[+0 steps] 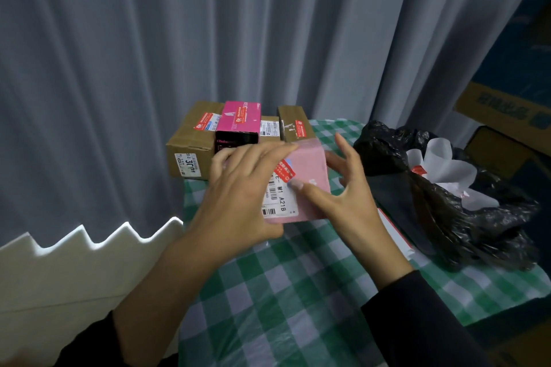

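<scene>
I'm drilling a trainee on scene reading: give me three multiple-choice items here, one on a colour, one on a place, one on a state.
1. The parcel is: A pink B blue C brown
2. Where is the black bag from the parcel? A to its left B to its right C behind it
3. The parcel is: A in the bag B set down, untouched C gripped by the left hand
A, its faces are pink; B, the bag sits right of it; C, fingers curl round it.
</scene>
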